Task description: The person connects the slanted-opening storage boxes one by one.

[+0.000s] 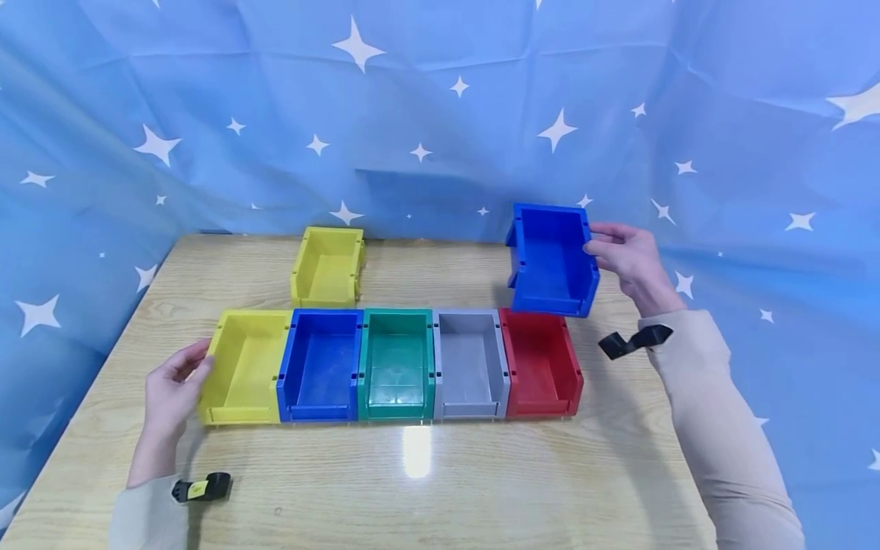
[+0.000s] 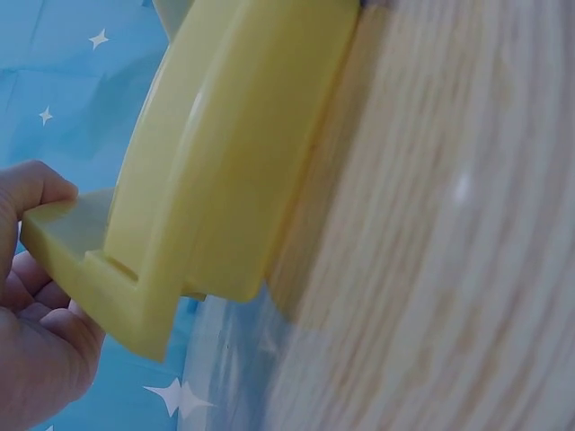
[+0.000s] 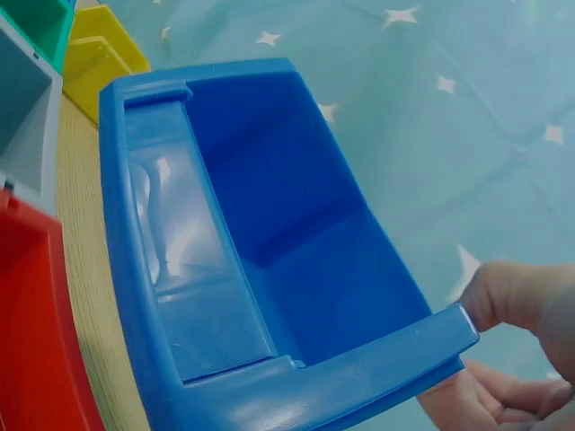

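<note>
My right hand (image 1: pixel 629 260) pinches the right side rim of a blue storage bin (image 1: pixel 553 256), thumb on one face and fingers behind it. In the right wrist view this blue bin (image 3: pixel 305 224) looks raised off the table and has nothing inside. My left hand (image 1: pixel 173 389) grips the left edge of a yellow storage bin (image 1: pixel 247 367), the left end of a joined row. In the left wrist view the thumb lies over that yellow bin's (image 2: pixel 207 162) rim, with curled fingers below it.
Rightward in the row come a blue bin (image 1: pixel 321 367), a green bin (image 1: pixel 396 363), a grey bin (image 1: pixel 470 363) and a red bin (image 1: pixel 543 367). Behind it stands another yellow bin (image 1: pixel 328 267). A starry blue cloth (image 1: pixel 440 114) hangs along the back edge of the wooden table (image 1: pixel 440 489).
</note>
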`<move>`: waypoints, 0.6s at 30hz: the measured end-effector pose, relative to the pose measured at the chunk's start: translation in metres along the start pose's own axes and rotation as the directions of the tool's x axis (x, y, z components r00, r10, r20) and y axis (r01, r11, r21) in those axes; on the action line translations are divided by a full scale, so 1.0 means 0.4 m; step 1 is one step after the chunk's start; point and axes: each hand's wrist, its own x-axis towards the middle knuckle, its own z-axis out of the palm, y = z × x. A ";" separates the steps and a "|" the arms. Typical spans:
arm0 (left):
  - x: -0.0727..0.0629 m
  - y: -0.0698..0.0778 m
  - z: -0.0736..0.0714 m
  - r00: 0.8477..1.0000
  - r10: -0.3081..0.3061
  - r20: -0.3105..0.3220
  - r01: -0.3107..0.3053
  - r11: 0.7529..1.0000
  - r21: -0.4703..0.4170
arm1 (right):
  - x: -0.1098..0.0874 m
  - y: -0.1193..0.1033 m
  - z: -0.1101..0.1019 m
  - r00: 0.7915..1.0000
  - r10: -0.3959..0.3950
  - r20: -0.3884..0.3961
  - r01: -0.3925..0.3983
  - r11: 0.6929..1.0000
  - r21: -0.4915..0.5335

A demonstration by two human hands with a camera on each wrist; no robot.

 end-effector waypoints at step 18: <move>0.000 -0.002 0.005 0.999 -0.014 -0.029 0.013 0.999 -0.031 | -0.137 0.098 -0.223 0.999 0.039 0.015 -0.039 0.999 0.002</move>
